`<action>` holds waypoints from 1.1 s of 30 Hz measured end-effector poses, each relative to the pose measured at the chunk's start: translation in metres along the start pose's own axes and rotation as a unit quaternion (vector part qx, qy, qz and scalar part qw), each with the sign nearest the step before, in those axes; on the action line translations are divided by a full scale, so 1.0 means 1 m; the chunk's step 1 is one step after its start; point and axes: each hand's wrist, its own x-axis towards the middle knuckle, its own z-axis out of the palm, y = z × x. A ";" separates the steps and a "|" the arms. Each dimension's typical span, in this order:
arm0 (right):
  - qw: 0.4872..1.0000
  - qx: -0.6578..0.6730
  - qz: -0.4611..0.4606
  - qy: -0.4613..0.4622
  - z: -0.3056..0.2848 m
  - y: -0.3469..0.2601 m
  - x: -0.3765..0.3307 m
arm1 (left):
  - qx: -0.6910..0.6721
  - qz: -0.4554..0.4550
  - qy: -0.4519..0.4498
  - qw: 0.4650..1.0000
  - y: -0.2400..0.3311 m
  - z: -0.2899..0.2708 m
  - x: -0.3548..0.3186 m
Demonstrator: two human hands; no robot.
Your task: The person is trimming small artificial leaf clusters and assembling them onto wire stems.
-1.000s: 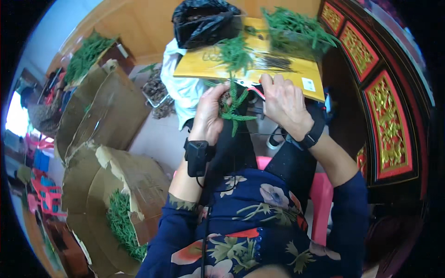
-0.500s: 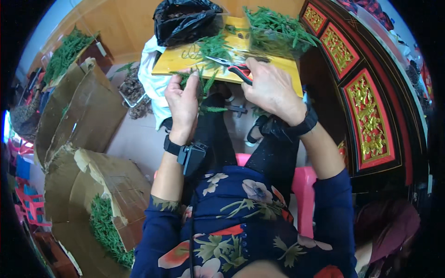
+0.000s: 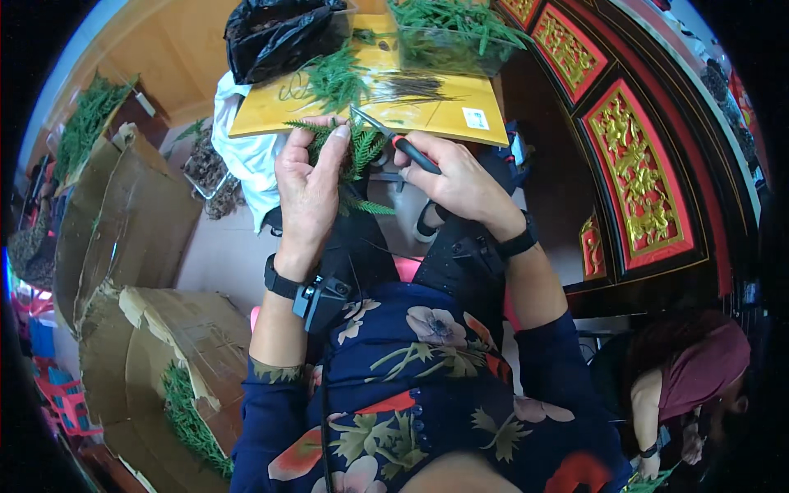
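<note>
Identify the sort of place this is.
Probably an improvised handicraft workspace, perhaps in a home or hall: held pliers, a clear bin heaped with green sprigs, and gold carved panels alongside.

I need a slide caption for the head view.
Left hand holds green sprigs, right hand holds needle-nose pliers, near a yellow board.

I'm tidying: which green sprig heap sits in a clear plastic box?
The rightmost heap on the flat yellow board, within clear walls; the heap left of it lies loose, the lower left one in brown cardboard.
</note>
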 end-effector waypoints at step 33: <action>0.986 0.077 -0.014 -0.145 -0.026 0.032 -0.039 | 0.043 -0.163 -0.153 0.974 0.006 0.022 -0.009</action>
